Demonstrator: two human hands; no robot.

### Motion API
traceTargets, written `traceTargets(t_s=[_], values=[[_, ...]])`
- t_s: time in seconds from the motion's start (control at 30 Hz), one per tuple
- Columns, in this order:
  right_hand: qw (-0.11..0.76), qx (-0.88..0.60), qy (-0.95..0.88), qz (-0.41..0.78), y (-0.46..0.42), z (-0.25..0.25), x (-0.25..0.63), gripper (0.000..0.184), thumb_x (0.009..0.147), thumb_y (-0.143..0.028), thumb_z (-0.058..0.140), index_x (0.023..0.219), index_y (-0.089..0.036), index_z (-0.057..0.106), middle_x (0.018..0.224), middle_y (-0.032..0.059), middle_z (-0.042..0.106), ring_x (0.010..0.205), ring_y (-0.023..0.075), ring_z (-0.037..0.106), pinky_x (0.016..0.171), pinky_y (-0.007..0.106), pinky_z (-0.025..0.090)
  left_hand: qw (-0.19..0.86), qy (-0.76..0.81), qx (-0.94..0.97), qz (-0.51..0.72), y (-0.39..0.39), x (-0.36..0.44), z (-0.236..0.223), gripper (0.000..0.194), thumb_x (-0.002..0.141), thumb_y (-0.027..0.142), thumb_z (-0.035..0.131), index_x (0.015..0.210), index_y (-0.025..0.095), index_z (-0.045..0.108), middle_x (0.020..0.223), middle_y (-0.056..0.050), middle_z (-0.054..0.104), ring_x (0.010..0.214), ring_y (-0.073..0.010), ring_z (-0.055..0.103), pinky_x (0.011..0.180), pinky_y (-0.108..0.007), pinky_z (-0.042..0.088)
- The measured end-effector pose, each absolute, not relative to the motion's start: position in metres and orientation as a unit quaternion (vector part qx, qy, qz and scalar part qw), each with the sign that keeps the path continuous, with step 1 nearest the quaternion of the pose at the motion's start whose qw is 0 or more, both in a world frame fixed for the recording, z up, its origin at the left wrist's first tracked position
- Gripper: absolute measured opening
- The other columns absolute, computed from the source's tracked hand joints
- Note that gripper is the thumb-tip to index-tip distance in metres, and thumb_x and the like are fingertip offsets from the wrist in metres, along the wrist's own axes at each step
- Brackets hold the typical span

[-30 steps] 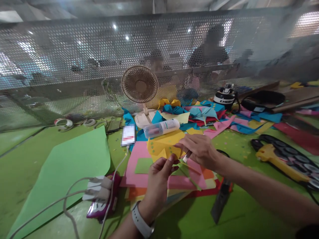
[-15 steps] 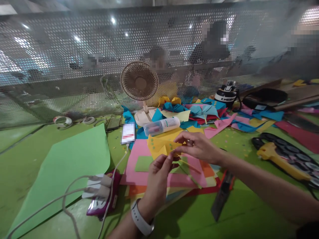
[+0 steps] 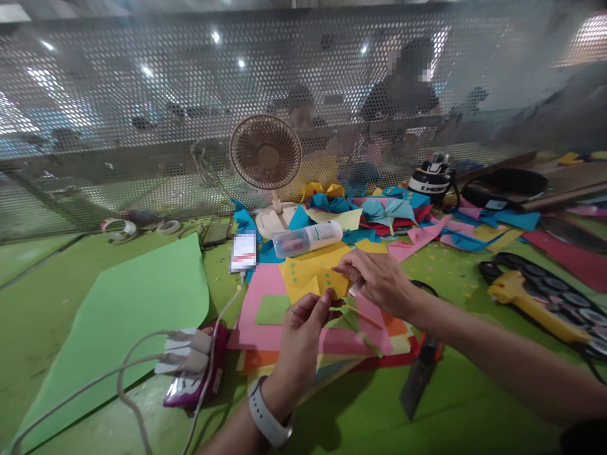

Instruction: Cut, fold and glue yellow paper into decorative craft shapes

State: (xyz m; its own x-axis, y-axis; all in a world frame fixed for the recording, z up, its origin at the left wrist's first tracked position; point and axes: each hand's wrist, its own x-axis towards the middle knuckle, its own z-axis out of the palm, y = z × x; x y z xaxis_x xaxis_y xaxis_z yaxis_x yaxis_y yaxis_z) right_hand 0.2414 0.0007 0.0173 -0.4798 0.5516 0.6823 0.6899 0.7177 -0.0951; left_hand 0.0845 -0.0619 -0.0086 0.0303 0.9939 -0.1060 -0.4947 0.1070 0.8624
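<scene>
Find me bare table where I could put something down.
Near side: the green table, between the watch and the black-and-red tool, nearer than the paper stack. Far left: the patch left of the large green sheet, nearer than the tape roll. Crowded: beyond the right hand, where folded paper heaps beside the bottle and fan.

Fan (image 3: 266, 153) at back of table (image 3: 355, 423), before perforated screen (image 3: 118, 151); heap of paper pieces (image 3: 386, 210) to its right. Bottle (image 3: 308, 239) lies before fan, phone (image 3: 244, 251) to bottle's left. Nearer: folded paper piece (image 3: 302, 280) held over stacked sheets (image 3: 253, 328); large sheet (image 3: 133, 309) lies left of stack.
</scene>
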Motion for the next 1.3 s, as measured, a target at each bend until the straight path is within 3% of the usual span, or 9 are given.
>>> traceTargets(t_s=[0.13,0.23,0.37,0.53,0.67,0.9,1.3], values=[[0.385,-0.396,-0.828,-0.094,0.004,0.022,0.248,0.022,0.094,-0.033,0.043,0.082,-0.017,0.053,0.063,0.0012,0.062,0.052,0.012,0.054,0.049,0.025,0.029,0.633,0.386,0.328,0.585,-0.061,0.084,-0.008,0.01,0.071,0.026,0.073,0.073,0.017,0.071,0.071,0.0,0.068,0.071,-0.0116,0.063,0.066,-0.02,0.051],[0.397,-0.399,-0.827,-0.005,0.004,0.033,0.253,0.02,0.093,-0.033,0.046,0.082,-0.018,0.053,0.07,0.0011,0.063,0.058,0.0114,0.056,0.053,0.023,0.034,0.628,0.384,0.338,0.587,-0.061,0.084,-0.008,0.008,0.073,0.026,0.071,0.075,0.018,0.071,0.073,-0.001,0.068,0.073,-0.0117,0.063,0.067,-0.021,0.051],[0.324,-0.353,-0.866,0.146,0.001,0.044,0.254,0.022,0.084,-0.04,0.058,0.09,-0.019,0.055,0.088,0.0028,0.064,0.068,0.0116,0.058,0.057,0.02,0.039,0.62,0.377,0.355,0.589,-0.061,0.082,-0.008,0.008,0.075,0.027,0.069,0.076,0.019,0.071,0.077,-0.001,0.07,0.075,-0.0124,0.064,0.069,-0.022,0.051],[0.292,-0.346,-0.873,0.183,0.0,0.046,0.25,0.022,0.084,-0.038,0.058,0.079,-0.017,0.056,0.067,-0.0018,0.058,0.056,0.009,0.049,0.052,0.02,0.033,0.6,0.389,0.392,0.578,-0.06,0.08,-0.01,0.01,0.077,0.027,0.067,0.08,0.019,0.072,0.079,-0.002,0.07,0.076,-0.0124,0.063,0.069,-0.022,0.051],[0.307,-0.321,-0.887,0.127,0.002,0.04,0.251,0.018,0.089,-0.031,0.052,0.082,-0.017,0.059,0.07,0.0003,0.061,0.062,0.0102,0.052,0.056,0.021,0.035,0.579,0.407,0.41,0.576,-0.058,0.08,-0.013,0.011,0.077,0.028,0.067,0.078,0.018,0.071,0.076,-0.001,0.069,0.073,-0.0118,0.061,0.068,-0.021,0.051],[0.265,-0.289,-0.912,-0.121,0.003,0.024,0.256,0.019,0.092,-0.021,0.042,0.095,-0.017,0.06,0.083,0.0066,0.065,0.066,0.0145,0.055,0.054,0.025,0.035,0.623,0.383,0.357,0.581,-0.059,0.081,-0.013,0.008,0.074,0.025,0.07,0.072,0.017,0.07,0.072,-0.001,0.068,0.072,-0.0118,0.062,0.066,-0.021,0.051],[0.379,-0.409,-0.805,-0.201,0.014,0.049,0.279,0.017,0.091,-0.021,0.043,0.083,-0.018,0.057,0.079,0.0063,0.062,0.071,0.0164,0.058,0.055,0.026,0.038,0.615,0.395,0.331,0.597,-0.059,0.082,-0.008,0.013,0.069,0.029,0.074,0.072,0.017,0.07,0.071,-0.001,0.067,0.072,-0.0141,0.064,0.066,-0.024,0.052]])
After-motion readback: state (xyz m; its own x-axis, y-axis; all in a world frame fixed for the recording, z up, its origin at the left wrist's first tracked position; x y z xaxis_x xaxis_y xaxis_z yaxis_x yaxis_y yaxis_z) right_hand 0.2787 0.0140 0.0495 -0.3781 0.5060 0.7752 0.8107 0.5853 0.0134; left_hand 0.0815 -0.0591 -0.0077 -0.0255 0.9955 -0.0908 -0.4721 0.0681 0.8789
